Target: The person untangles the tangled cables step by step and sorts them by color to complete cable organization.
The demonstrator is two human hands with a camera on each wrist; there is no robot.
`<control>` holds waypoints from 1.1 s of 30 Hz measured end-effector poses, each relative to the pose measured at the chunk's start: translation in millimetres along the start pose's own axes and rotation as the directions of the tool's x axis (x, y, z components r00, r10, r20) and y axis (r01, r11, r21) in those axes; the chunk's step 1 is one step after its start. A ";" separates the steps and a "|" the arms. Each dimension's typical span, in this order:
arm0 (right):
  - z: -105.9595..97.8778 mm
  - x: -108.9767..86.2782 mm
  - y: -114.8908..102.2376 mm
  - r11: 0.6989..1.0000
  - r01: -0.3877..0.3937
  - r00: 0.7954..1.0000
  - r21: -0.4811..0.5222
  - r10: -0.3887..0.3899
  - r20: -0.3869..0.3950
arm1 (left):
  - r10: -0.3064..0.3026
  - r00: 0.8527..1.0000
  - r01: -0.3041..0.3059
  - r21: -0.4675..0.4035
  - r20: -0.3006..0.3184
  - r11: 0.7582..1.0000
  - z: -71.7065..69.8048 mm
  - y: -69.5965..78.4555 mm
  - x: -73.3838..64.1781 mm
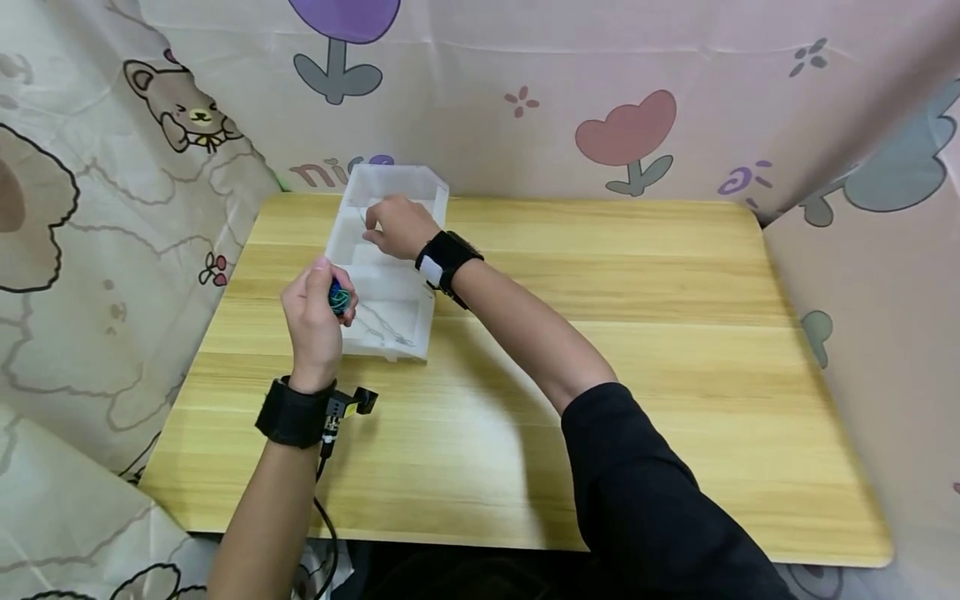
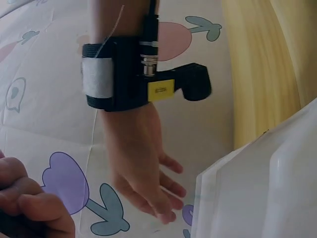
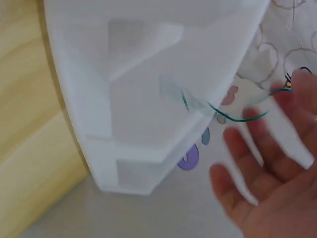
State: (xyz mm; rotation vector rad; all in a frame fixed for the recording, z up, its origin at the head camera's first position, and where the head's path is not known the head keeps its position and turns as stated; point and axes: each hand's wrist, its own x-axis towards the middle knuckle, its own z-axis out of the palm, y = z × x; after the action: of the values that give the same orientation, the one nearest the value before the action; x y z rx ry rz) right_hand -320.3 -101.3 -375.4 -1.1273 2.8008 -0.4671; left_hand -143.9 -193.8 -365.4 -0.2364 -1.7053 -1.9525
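My left hand (image 1: 309, 312) grips a small blue and green coil of wire (image 1: 340, 298) beside the near-left part of a white compartment box (image 1: 384, 271). In the left wrist view its curled fingers (image 2: 42, 208) show at the lower left, around something dark. My right hand (image 1: 402, 227) hangs over the box's far half, thumb and forefinger close together. In the right wrist view a thin green wire (image 3: 242, 120) runs from between that thumb and forefinger towards the box, the other fingers spread. Blur hides its far end.
Thin pale strands (image 1: 386, 327) lie in the box's near compartment. The box stands at the left of a wooden table (image 1: 637, 333), near the printed cloth (image 1: 487, 125) behind. A black cable (image 1: 326, 517) trails from the left wrist camera (image 1: 352, 404) past the table's front edge.
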 end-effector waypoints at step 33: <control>-26.6 -104.3 -9.5 0.915 0.294 0.950 0.276 -0.248 -0.190 | 0.023 0.989 -0.020 -0.022 0.144 1.000 18.7 -2.8 -5.9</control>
State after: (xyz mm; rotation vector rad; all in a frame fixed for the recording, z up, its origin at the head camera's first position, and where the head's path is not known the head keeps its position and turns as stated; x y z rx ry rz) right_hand -243.6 -29.4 -350.6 -1.4650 2.5712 -1.0073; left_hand -144.2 -174.0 -367.0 -0.4107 -1.7663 -1.9801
